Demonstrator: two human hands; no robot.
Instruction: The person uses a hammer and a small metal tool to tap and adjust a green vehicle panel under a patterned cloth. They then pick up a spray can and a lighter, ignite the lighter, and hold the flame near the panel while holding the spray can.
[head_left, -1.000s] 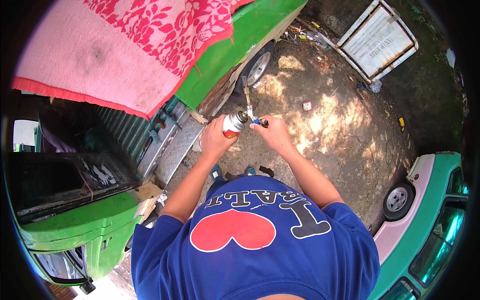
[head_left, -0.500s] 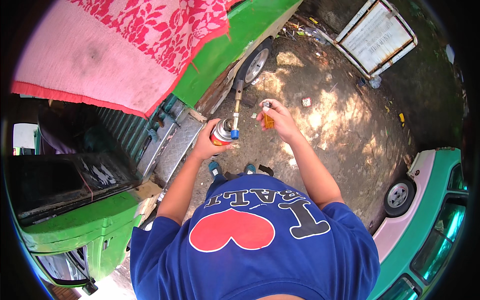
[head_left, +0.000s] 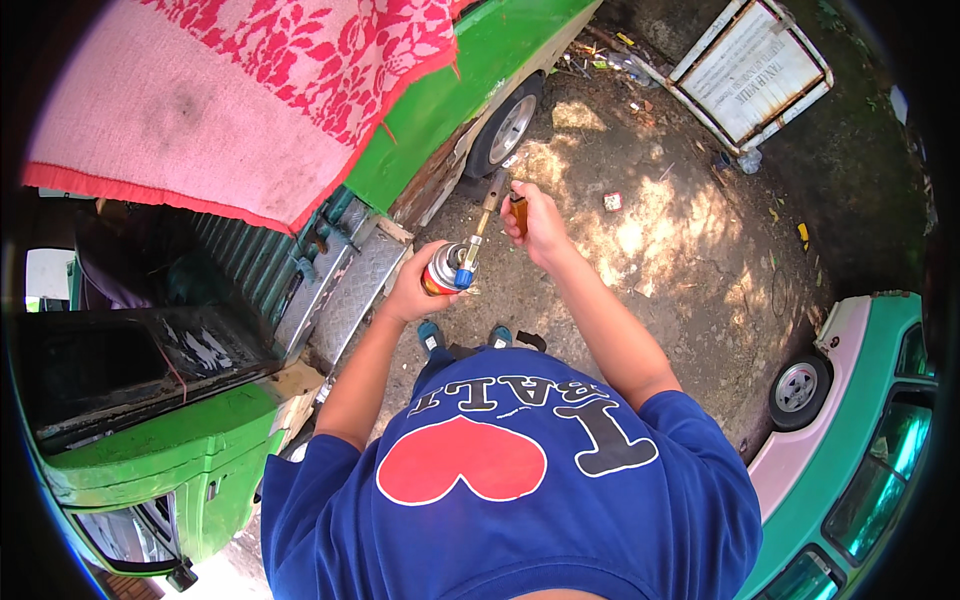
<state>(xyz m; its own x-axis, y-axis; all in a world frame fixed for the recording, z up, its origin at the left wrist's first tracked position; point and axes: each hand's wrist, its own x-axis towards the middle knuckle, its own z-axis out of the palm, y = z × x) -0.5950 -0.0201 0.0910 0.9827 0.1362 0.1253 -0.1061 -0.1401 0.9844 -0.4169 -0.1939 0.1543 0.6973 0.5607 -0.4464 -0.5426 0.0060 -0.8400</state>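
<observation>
My left hand (head_left: 408, 290) is wrapped round a small gas canister (head_left: 436, 275), its label partly red, with a metal blowtorch head (head_left: 483, 225) fitted on top. A blue knob (head_left: 464, 278) sits at the torch's near end, while its burner tube points forward, away from my body. My right hand (head_left: 540, 228) is closed round an amber-orange lighter (head_left: 519, 212), its thumb near the top, held just right of the burner tip. Whether there is any flame I cannot tell.
A green vehicle (head_left: 420, 130) with a pink patterned cloth (head_left: 170, 120) fills the upper left; another green body (head_left: 160, 450) is lower left. A teal-and-pink vehicle (head_left: 850, 440) stands lower right. A white framed sign (head_left: 745, 80) lies beyond the dirt ground (head_left: 690, 300), among litter.
My right hand left the blue knob, appeared with the lighter, then moved forward and left to the burner tip. My left hand shifted slightly down and left with the canister.
</observation>
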